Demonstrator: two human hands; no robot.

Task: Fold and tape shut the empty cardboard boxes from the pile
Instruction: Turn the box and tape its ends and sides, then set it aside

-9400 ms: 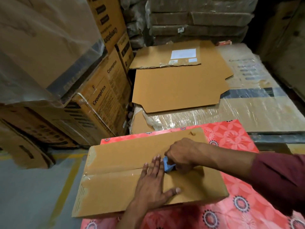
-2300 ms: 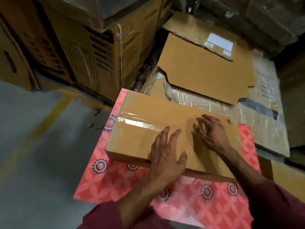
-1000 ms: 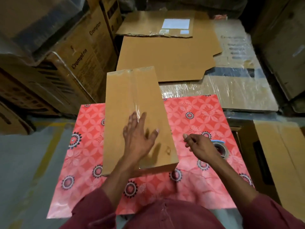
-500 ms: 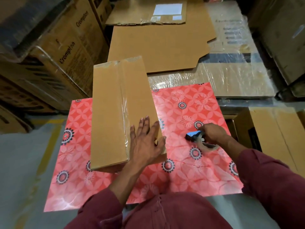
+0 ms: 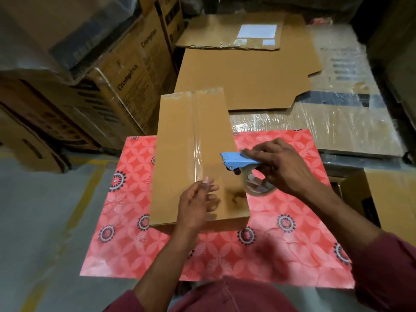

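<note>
Cardboard box (image 5: pixel 193 158), centre seam already taped, lies lengthwise on the red-patterned worktop (image 5: pixel 281 244). Right hand (image 5: pixel 279 167) grips the blue tape dispenser (image 5: pixel 240 162) over the box's right edge; left hand (image 5: pixel 198 203) hovers, fingers relaxed, at the near end. Next probably: catching the tape's free end, sealing that end.

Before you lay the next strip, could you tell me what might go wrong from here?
The box overhangs the far edge of the table, so pressing there might tip it. The left hand looks lifted rather than pressing, so the box may slide when the right hand brings down the dispenser.
</note>
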